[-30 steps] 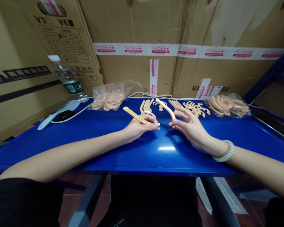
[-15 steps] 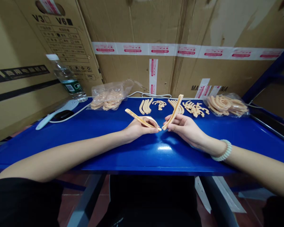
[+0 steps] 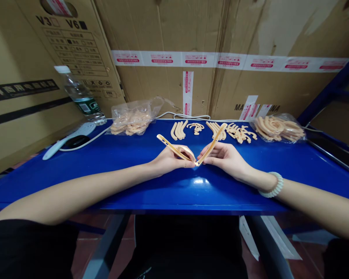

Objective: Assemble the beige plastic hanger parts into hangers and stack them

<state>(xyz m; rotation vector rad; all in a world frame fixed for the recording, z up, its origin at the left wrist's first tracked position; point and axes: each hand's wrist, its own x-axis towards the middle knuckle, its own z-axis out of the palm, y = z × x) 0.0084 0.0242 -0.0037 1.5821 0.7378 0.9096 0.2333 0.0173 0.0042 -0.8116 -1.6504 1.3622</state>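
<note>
L grip (image 3: 171,159) clenched on L strip (image 3: 168,144), R grip (image 3: 227,158) on R strip (image 3: 216,138); near ends together.
Both strips pale, curved, pinched at lower ends betw. thumb + fingers, held above blue counter (image 3: 116,153). L strip's long axis up + out to L, R strip's up + out to R: rough V, apex on body side, betw. the 2 grips, abt equally near each. Tips touching or just apart, can't tell. Curved pc (image 3: 187,149) also at L grip; how held, unclear. Containers: clear bag L (image 3: 158,105) w/ pale pcs (image 3: 138,121) heaped inside; clear bag R (image 3: 291,118) w/ curved pcs (image 3: 270,128). Capped bottle (image 3: 87,106), green label, behind bag L. Betw. bags, on counter: loose strips (image 3: 178,130) + small bits (image 3: 241,133).
</note>
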